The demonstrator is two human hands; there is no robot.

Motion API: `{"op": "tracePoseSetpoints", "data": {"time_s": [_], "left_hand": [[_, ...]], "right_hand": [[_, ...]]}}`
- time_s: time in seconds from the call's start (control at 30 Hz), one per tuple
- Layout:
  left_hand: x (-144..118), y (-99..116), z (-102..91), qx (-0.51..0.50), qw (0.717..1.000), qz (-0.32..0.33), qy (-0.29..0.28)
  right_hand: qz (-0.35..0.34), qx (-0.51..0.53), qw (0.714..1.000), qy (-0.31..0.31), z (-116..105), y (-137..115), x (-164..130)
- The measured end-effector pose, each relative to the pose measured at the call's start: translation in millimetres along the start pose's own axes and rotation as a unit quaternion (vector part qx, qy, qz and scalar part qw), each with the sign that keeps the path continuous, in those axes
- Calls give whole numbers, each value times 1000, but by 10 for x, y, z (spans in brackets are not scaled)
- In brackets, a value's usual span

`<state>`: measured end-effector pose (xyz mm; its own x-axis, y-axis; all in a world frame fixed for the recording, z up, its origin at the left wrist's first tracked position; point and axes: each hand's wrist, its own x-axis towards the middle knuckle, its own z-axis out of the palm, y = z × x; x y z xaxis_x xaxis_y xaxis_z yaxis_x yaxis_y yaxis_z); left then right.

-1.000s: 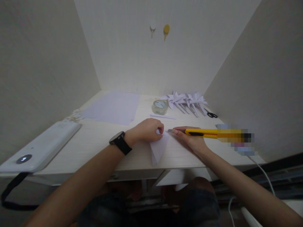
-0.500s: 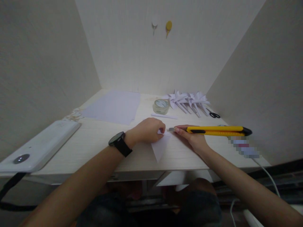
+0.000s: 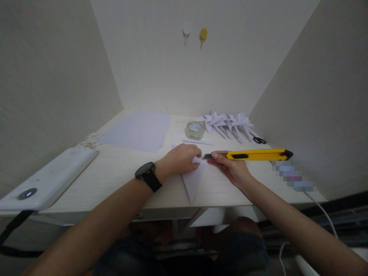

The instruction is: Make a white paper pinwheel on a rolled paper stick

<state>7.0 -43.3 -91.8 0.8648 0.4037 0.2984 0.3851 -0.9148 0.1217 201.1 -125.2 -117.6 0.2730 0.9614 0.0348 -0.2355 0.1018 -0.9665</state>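
Left hand (image 3: 179, 159) pinching folded paper (image 3: 193, 180), right hand (image 3: 231, 168) gripping yellow knife (image 3: 253, 155) at its top corner.

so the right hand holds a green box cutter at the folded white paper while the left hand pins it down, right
Not quite: the box cutter is yellow with a black slider, not green. The head view shows the right hand holding it at the folded white paper, which the left hand pins down.

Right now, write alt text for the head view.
The left hand pins a folded white paper triangle on a pale desk while the right hand holds a yellow utility knife to its top edge. Tape roll behind.
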Motion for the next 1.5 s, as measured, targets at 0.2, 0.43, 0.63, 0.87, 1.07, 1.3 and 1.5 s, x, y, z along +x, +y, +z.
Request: {"op": "tracePoseSetpoints", "data": {"time_s": [0.2,0.43,0.63,0.87,1.07,1.3,1.5], "left_hand": [[9,-12,12,-2,1000,8,7],[14,-27,5,-23,1000,6,-8],[24,-92,24,-40,999,-2,-20],[15,-140,-57,-53,997,-13,-49],[12,-110,-193,-112,992,-35,-49],[2,-58,-364,-192,979,-57,-46],[-6,0,-185,-152,983,-10,-104]], "right_hand": [[10,5,1000,-5,-14,5,12],[-88,-197,976,16,-59,18,-27],[-132,-325,936,-12,-59,-37,-55],[-78,-206,973,-63,-71,-12,125],[63,-17,989,-129,15,-122,174],[119,12,971,-205,21,-169,33],[174,-1,957,-231,-1,-151,-174]]}}
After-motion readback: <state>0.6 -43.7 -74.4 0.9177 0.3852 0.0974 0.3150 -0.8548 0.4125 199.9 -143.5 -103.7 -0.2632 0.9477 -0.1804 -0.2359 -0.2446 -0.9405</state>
